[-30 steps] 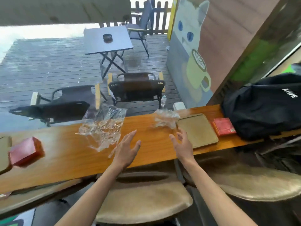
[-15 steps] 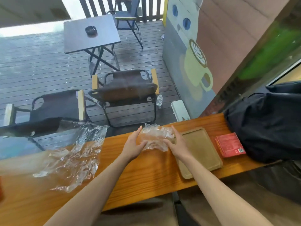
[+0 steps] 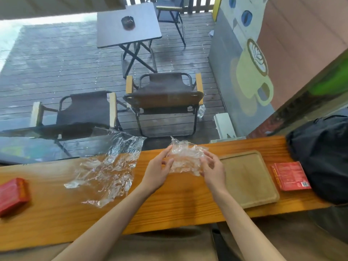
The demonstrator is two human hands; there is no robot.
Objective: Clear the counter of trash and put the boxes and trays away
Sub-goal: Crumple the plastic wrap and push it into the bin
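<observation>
A crumpled clear plastic wrapper (image 3: 185, 158) is held between both hands just above the wooden counter (image 3: 180, 202). My left hand (image 3: 158, 171) grips its left side and my right hand (image 3: 212, 167) grips its right side. A larger sheet of clear plastic (image 3: 109, 170) lies spread on the counter to the left, its far end hanging over the back edge. A flat wooden tray (image 3: 248, 178) lies to the right of my hands. A red box (image 3: 291, 176) lies flat beside the tray, and another red box (image 3: 12, 194) sits at the counter's far left.
A black backpack (image 3: 323, 157) rests on the counter's right end, touching the red box. Beyond the counter are two folding chairs (image 3: 163, 98), a dark folding table (image 3: 130, 25) and a wall with a painted mug. Cushioned stools stand below the counter's near edge.
Both hands went from open above the counter to closing on the small plastic wrapper and lifting it slightly. The view has shifted left, bringing the left red box back in.
</observation>
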